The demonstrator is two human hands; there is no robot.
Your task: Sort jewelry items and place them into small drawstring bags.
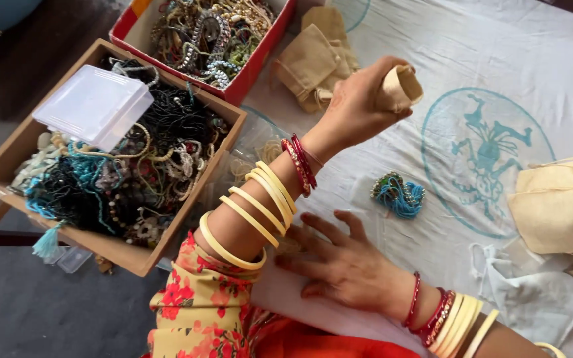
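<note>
Nearest the camera, the right hand (343,265) lies flat on the sheet (379,119), palm down, fingers spread and gripping nothing; red and cream bangles (442,318) ring its wrist. Crossing above it, the left hand (359,106) is raised over the sheet, fingers clamped around one small beige pouch (400,86). That forearm wears two red bangles near the wrist and about five cream ones lower down. One turquoise bead bundle (399,195) lies on the sheet between the two hands, touching neither. More beige pouches are stacked in two heaps: one behind the left hand (313,56), one at the right edge (562,205). Two boxes of tangled jewellery stand to the left, a brown box (137,255) with one clear plastic case (94,106) on top, and a red box (260,63).
</note>
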